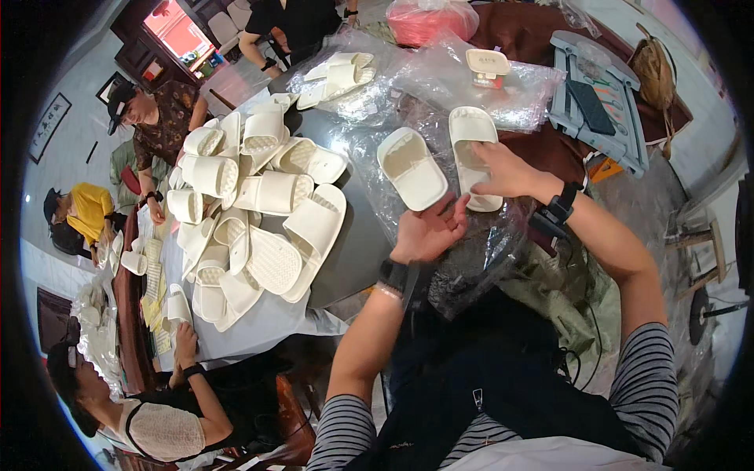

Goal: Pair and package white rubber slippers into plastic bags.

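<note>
Two cream slide slippers lie side by side on clear plastic film in front of me. My left hand [428, 231] is at the near end of the left slipper [411, 171], palm turned up and fingers loosely apart. The fingertips reach its edge; whether they bear any of its weight cannot be seen. My right hand [506, 170] comes over the outer side of the right slipper [473, 129], with its thumb and fingers gripping across the side and partly covering it.
Left of my hands, a large pile of cream slippers [267, 192] covers the table. Behind it are another pair [340, 81], a small tub [488, 67] and a pink bag [432, 22]. A blue-grey tray [597, 94] with tools stands at right. Several people work around the table.
</note>
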Tool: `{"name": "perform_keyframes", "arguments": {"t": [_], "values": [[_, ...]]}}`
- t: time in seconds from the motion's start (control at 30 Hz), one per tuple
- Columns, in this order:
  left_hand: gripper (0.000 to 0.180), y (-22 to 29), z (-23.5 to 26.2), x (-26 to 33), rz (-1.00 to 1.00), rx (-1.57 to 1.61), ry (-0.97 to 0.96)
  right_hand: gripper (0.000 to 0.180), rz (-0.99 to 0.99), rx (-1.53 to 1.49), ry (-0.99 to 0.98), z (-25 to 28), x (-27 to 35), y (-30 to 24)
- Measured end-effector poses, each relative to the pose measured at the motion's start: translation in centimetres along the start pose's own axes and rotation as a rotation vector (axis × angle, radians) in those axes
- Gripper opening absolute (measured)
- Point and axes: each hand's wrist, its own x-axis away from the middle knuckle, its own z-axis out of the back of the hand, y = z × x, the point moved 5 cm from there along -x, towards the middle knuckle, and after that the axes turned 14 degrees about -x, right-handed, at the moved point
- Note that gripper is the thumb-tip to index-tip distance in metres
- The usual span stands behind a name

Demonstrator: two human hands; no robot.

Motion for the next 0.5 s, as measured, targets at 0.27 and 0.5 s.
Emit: {"name": "perform_keyframes", "arguments": {"t": [0.27, 0.5], "values": [[0.054, 3.1, -1.8, 9.9, -0.813, -2.382, 0.382, 0.043, -0.451, -0.646, -0.055, -0.5, -2.1, 0.2], [0.085, 5.3, 0.7, 8.8, -0.996, -2.554, 0.634, 0.066, -0.544, -0.427, 0.462, -4.2, -3.4, -2.8]]}}
